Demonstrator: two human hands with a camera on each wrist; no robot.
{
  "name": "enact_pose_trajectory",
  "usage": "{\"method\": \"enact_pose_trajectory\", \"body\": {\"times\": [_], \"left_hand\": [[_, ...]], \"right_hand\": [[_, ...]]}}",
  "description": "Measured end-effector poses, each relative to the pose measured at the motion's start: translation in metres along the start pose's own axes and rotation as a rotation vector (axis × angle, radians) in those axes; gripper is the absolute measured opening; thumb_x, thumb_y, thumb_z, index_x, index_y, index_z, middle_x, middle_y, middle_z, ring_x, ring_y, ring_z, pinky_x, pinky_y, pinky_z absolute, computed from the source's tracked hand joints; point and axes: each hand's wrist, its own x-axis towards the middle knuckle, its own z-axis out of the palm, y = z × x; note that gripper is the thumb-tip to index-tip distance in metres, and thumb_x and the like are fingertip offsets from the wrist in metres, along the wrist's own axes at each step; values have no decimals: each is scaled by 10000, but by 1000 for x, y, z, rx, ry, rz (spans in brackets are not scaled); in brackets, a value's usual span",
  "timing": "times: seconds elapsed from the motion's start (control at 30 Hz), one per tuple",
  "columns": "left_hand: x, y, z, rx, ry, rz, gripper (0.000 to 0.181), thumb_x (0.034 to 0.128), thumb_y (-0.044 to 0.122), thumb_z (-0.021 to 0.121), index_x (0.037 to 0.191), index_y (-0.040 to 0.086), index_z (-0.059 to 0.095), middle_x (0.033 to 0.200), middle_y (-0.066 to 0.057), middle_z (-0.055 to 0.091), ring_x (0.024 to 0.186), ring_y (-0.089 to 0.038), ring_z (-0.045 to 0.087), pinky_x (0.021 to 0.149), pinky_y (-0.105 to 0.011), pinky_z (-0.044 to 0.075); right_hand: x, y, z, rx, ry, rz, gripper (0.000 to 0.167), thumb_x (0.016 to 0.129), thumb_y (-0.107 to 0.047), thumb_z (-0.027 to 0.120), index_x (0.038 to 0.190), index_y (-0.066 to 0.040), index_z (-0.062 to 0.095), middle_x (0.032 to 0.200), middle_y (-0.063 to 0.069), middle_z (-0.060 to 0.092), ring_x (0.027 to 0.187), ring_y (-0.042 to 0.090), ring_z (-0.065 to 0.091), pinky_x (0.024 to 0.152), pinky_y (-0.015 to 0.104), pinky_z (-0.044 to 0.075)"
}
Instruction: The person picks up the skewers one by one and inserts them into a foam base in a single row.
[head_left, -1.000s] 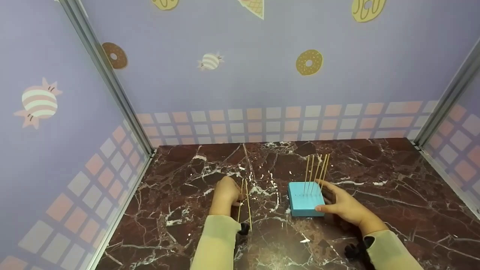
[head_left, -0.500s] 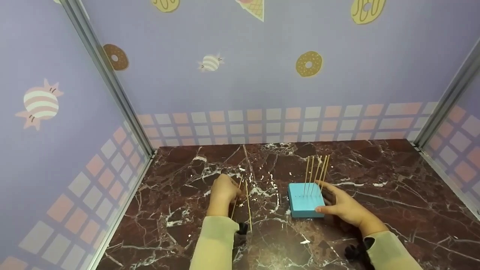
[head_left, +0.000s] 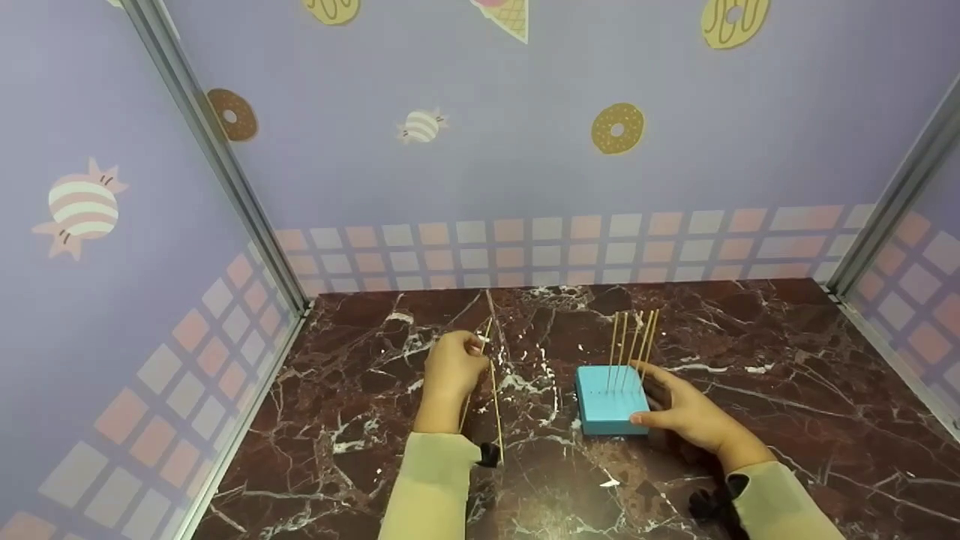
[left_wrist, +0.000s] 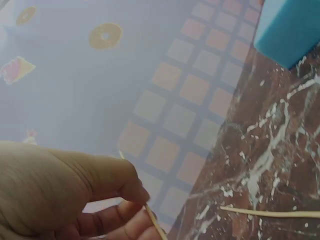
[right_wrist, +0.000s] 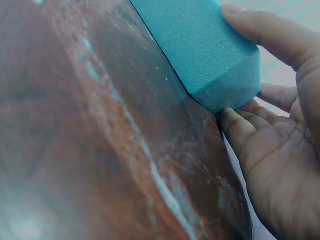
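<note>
My left hand [head_left: 452, 371] pinches a thin bamboo skewer [left_wrist: 156, 223] between thumb and fingers, its upper end tilted away above the table. Just right of that hand, a second skewer [head_left: 497, 420] lies on the tabletop. To the right sits a light blue foam block [head_left: 606, 414], with several skewers [head_left: 623, 341] standing in its top toward the right side. A row of small holes or marks runs left from them. Gripping the block's right side, my right hand [head_left: 690, 414] has its thumb at the near corner and its fingers along the far and right sides.
The dark red marbled table [head_left: 787, 375] carries small white crumbs [head_left: 551, 382] between the hands and the block. Purple walls [head_left: 510, 150] with printed sweets enclose the back and both sides, joined by metal corner posts [head_left: 225, 165].
My left hand has lifted the skewer from beside the other one, and its tip now reaches higher and farther back. The right hand and the block stay where they were.
</note>
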Motion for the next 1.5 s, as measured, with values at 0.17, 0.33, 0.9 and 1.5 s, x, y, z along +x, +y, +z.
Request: {"method": "enact_pose_trajectory", "body": {"times": [0.17,0.33,0.9,1.5], "left_hand": [[-3,10,-1,-80,16,56,259,997,72,765,1246,107,825,1048,-50,823,873,-217,743,842,-450,632],[-3,19,0,-194,55,181,259,1044,80,717,1283,112,815,1068,-74,834,786,-143,680,759,-352,586],[-10,37,9,-315,38,347,270,1124,115,697,1390,126,743,1202,-97,809,1025,-202,779,884,-375,663],[-24,58,25,-443,2,430,285,1085,104,753,1370,109,757,1130,-87,789,956,-283,775,795,-350,685]], "right_hand": [[0,1,1,14,-8,-5,1029,1007,-47,837,1758,108,150,1825,418,93,1671,651,138,1150,96,451],[0,0,1,14,-4,-4,1032,1001,-42,838,1758,105,152,1816,420,143,1670,644,166,1156,96,444],[0,1,-1,10,-10,20,1049,1012,-73,842,1771,80,134,1843,392,32,1679,635,121,1164,134,470],[1,5,-1,2,5,-3,1056,982,-56,857,1762,93,162,1832,400,103,1680,632,153,1168,101,436]]}}
